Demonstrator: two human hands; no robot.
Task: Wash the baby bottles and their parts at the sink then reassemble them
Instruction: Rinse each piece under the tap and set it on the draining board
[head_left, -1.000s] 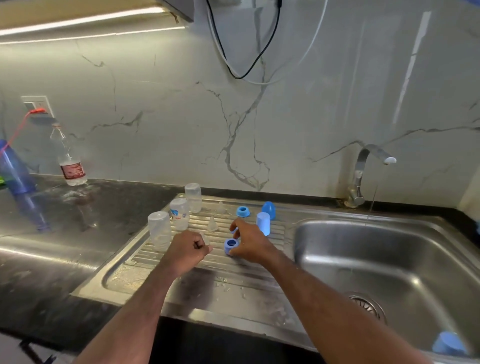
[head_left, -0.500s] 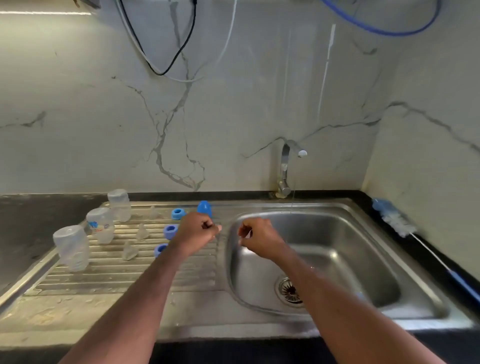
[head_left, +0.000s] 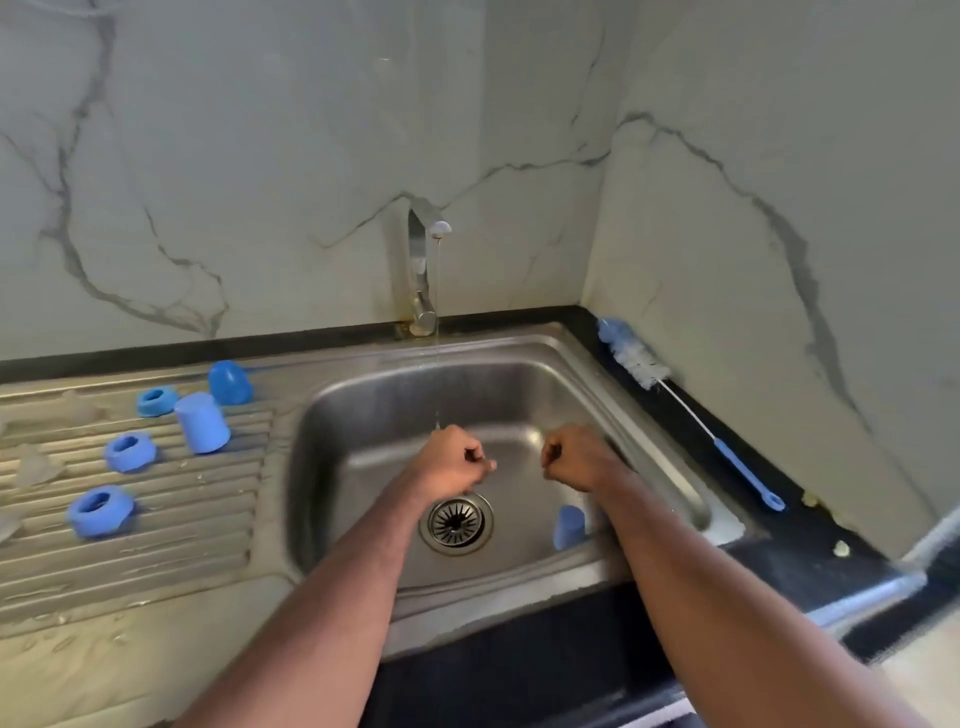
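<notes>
Both my hands hang over the steel sink basin (head_left: 519, 384) with fingers curled into fists and nothing visibly in them. My left hand (head_left: 452, 460) is just below a thin stream of water from the faucet (head_left: 418, 270); my right hand (head_left: 576, 457) is a little to its right. On the ribbed drainboard (head_left: 208, 519) at the left lie three blue collar rings (head_left: 130, 452) and two blue caps (head_left: 202, 423). Clear teats (head_left: 36, 465) sit near the left edge. One more blue cap (head_left: 569, 526) stands inside the basin by the drain (head_left: 457, 522).
A blue-handled bottle brush (head_left: 631, 356) lies on the black counter strip right of the sink, along the marble wall. The wall corner closes in the back and right. The counter's front edge is below my forearms.
The view has swung right and down, and the clear bottles have left the frame. Both hands have moved from the drainboard to over the basin, under the running water.
</notes>
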